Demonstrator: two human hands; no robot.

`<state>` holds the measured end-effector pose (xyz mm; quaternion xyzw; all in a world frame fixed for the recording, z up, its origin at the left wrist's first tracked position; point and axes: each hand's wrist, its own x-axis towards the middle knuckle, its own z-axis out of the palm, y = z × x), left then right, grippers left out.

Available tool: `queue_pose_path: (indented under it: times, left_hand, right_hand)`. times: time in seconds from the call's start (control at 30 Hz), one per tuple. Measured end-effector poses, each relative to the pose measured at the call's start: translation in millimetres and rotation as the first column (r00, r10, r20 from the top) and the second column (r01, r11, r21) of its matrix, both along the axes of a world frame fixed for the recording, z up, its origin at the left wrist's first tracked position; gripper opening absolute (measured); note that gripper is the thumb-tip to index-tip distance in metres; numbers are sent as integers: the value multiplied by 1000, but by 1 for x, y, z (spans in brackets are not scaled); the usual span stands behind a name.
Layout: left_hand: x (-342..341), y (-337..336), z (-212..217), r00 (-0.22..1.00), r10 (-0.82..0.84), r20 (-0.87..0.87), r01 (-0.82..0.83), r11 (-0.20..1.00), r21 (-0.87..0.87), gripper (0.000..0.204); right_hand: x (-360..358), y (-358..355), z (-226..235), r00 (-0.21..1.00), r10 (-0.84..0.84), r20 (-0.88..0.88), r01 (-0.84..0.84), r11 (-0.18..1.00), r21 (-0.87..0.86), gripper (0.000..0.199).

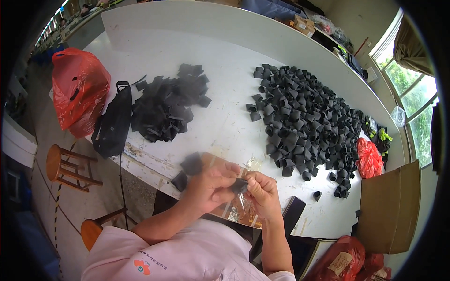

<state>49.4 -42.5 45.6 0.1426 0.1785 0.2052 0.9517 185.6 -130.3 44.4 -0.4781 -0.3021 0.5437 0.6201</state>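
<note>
Head view shows both my hands pinching one small black piece (239, 186) between them, left hand (211, 185) and right hand (262, 192) meeting just above the near edge of the white worktop (225, 70). Two flat black pieces (187, 169) lie just beside my left hand. Flat pieces are heaped (168, 105) far left, folded ones (304, 124) right.

Over on my left there's a red plastic bag (77, 89) sitting at the table's (225, 51) edge, with a black bag (114, 122) slumped just beside it. Two wooden stools (65, 167) stand on the floor below that corner. On my right a cardboard box (389, 210) stands open, a smaller red bag (368, 158) near it on the table. Windows (412, 93) show green outside.
</note>
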Motion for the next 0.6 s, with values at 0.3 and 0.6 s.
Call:
queue_pose_path:
  times: [0.3, 0.6]
  left_hand:
    - [-4, -11, 2, 982, 60, -180, 20, 910, 415, 21]
    - [6, -1, 25, 942, 326, -80, 74, 29, 997, 13]
  right_hand:
    - [3, -2, -11, 999, -16, 49, 16, 1000, -6, 25]
    - [-17, -18, 19, 465, -406, 787, 190, 914, 359, 28]
